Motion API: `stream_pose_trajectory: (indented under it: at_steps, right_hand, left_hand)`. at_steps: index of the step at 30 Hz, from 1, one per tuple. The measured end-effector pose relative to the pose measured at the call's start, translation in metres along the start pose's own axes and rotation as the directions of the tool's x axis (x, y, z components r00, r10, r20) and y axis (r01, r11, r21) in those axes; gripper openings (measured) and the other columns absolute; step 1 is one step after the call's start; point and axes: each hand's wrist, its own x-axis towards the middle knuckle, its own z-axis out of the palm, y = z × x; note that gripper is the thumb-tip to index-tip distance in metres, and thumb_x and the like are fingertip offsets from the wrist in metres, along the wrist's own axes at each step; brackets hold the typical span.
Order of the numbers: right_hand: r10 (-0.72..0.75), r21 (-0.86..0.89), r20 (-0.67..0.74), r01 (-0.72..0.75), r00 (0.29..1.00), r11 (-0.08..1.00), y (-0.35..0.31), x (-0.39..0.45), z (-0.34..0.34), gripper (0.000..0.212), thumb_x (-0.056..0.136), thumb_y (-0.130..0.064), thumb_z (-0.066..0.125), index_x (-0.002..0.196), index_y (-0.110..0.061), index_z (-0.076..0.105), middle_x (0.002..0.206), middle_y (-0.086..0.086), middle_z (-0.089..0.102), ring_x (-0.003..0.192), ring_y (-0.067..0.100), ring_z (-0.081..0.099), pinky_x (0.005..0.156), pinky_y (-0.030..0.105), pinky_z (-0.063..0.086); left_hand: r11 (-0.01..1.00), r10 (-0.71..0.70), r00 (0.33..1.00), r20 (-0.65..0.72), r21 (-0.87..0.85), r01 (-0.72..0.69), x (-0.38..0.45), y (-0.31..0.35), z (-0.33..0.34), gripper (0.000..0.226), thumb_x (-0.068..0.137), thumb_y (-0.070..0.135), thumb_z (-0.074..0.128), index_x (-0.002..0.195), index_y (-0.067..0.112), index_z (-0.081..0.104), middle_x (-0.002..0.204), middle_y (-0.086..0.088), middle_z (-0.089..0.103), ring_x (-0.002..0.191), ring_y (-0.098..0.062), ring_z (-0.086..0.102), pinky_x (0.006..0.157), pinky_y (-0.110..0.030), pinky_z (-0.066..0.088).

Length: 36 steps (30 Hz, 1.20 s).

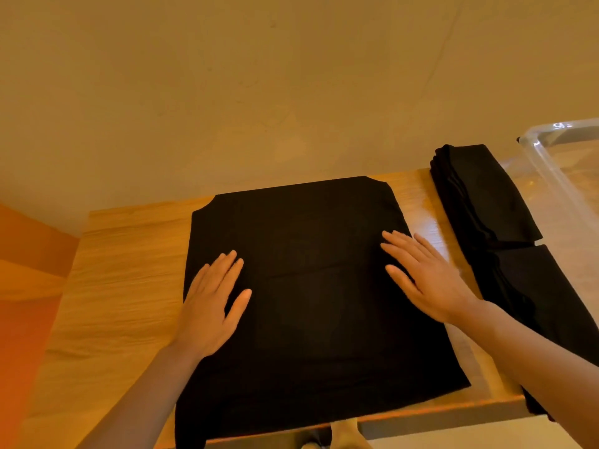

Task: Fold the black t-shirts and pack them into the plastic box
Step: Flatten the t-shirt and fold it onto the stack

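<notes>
Both hands flat, apart on the black t-shirt (304,286): left hand (210,306) near its 9 o'clock edge, right hand (424,277) at 3 o'clock

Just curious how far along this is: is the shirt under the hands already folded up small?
Not yet. The black t-shirt lies broad and flat, sleeves apparently tucked in; both hands press it.

Black t-shirt (308,286); light wood-grain table (123,286); clear plastic box (564,163)
</notes>
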Motion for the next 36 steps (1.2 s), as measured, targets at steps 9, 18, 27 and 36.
stream_pose_trajectory:
  at_steps: [9, 18, 27, 36]
  right_hand:
    - [-0.084, 0.033, 0.093, 0.081, 0.992, 0.996, -0.012, -0.132, -0.005, 0.061, 0.085, -0.072, 0.043, 0.127, -0.03, 0.057, 0.14, -0.016, 0.044, 0.132, 0.004, 0.031, 0.108, 0.032, 0.03]
    - [0.177, 0.214, 0.059, -0.186, 0.982, 0.959, -0.015, -0.16, 0.001, 0.046, 0.078, -0.019, 0.076, 0.122, -0.02, 0.061, 0.111, -0.015, 0.057, 0.1, 0.007, 0.058, 0.093, 0.044, 0.051]
    - [0.444, 0.23, 0.223, -0.49, 0.868, 0.841, -0.03, -0.136, -0.006, 0.021, 0.085, -0.019, 0.071, 0.102, -0.021, 0.06, 0.089, -0.007, 0.054, 0.078, 0.008, 0.054, 0.061, 0.014, 0.04]
    - [0.418, 0.178, 0.236, -0.462, 0.877, 0.869, -0.029, -0.14, -0.008, 0.014, 0.091, -0.018, 0.062, 0.082, -0.022, 0.052, 0.085, -0.001, 0.055, 0.074, 0.012, 0.054, 0.066, 0.021, 0.044]
  left_hand:
    - [0.976, 0.201, 0.972, 0.122, -0.107, -0.188, -0.147, 0.009, 0.0, 0.068, 0.078, 0.074, 0.055, 0.129, 0.029, 0.056, 0.141, 0.015, 0.044, 0.129, 0.0, 0.036, 0.111, -0.021, 0.012]
    - [0.99, 0.086, 0.984, -0.156, -0.094, -0.101, -0.181, -0.012, 0.0, 0.056, 0.094, 0.063, 0.032, 0.094, 0.024, 0.073, 0.104, 0.012, 0.065, 0.102, -0.001, 0.053, 0.091, -0.031, 0.034]
    - [0.977, -0.136, 0.989, -0.066, -0.175, 0.122, -0.187, -0.027, -0.016, 0.019, 0.08, 0.021, 0.078, 0.093, 0.031, 0.069, 0.094, 0.017, 0.066, 0.091, -0.003, 0.06, 0.09, -0.039, 0.038]
    - [0.826, -0.353, 0.933, -0.068, -0.491, 0.277, -0.178, -0.002, -0.022, 0.01, 0.094, 0.016, 0.057, 0.103, 0.022, 0.059, 0.093, 0.012, 0.061, 0.088, -0.002, 0.057, 0.068, -0.013, 0.044]
